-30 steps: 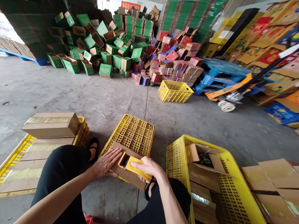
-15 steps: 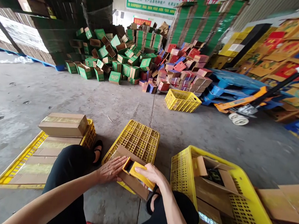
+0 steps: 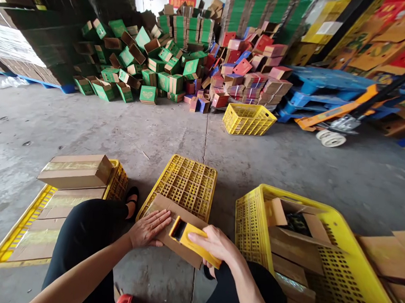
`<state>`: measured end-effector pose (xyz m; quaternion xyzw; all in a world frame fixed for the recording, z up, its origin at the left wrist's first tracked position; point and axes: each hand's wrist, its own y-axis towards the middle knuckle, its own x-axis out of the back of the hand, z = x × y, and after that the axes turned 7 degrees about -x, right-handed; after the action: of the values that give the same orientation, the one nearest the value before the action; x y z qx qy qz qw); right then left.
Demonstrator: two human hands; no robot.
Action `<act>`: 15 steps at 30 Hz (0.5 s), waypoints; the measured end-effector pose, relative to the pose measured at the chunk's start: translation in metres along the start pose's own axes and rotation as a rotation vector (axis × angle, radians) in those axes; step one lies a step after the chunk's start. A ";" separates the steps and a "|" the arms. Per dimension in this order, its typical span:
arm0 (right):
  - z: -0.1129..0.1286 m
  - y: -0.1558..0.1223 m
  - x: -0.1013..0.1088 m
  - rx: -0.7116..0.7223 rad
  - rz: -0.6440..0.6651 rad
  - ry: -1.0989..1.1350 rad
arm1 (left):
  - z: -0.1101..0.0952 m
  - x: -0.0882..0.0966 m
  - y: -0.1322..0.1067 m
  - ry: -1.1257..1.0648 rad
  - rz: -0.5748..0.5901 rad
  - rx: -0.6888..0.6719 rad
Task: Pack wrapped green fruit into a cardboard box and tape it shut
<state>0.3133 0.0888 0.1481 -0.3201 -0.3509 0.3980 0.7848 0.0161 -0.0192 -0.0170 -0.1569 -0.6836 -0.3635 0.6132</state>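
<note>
A closed brown cardboard box (image 3: 179, 249) lies on an upturned yellow plastic crate (image 3: 187, 183) between my knees. My left hand (image 3: 150, 229) rests flat on the left part of its top, fingers stretched out. In my right hand (image 3: 214, 242) is a yellow tape dispenser (image 3: 191, 239), held over the right half of the box. The dispenser's dark front end points toward my left hand. Whether it touches the cardboard I cannot tell.
At left, a yellow crate (image 3: 0, 245) holds taped boxes, with one taped box (image 3: 75, 171) on top. At right, another yellow crate (image 3: 253, 226) holds cartons, one open-topped (image 3: 297, 224). Farther off are a yellow crate (image 3: 248, 120), a pallet jack (image 3: 340, 113) and piled green boxes (image 3: 147, 94).
The tape dispenser in my right hand has moved right along the box, away from my left hand. My left hand stays pressed on the box. The view has tilted down.
</note>
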 end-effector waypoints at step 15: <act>-0.017 0.001 -0.002 0.001 -0.040 -0.017 | -0.021 0.010 0.009 0.023 0.015 0.034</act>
<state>0.3258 0.0843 0.1375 -0.3093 -0.3638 0.3849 0.7898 0.0352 -0.0292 -0.0051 -0.1474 -0.6815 -0.3491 0.6261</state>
